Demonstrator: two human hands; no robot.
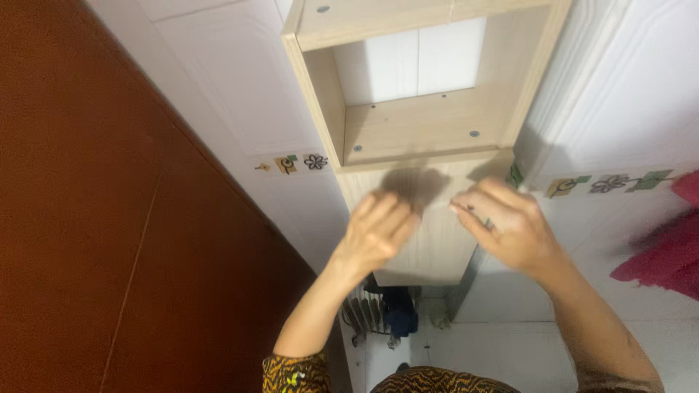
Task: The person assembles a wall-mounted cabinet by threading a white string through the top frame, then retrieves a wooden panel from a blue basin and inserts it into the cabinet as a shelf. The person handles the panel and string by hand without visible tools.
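Both my hands are up against one light wooden shelf unit [419, 138] fixed in the corner of the white tiled wall [641, 109]. My left hand [377, 233] lies with fingers curled and together on its lower front panel; my right hand [510, 225] rests at the panel's right edge, fingers bent, though motion blur hides whether they pinch anything. I count one open compartment above, with four screw heads showing. The brown door [109, 218] crowds the left; the wall on the right leaves room.
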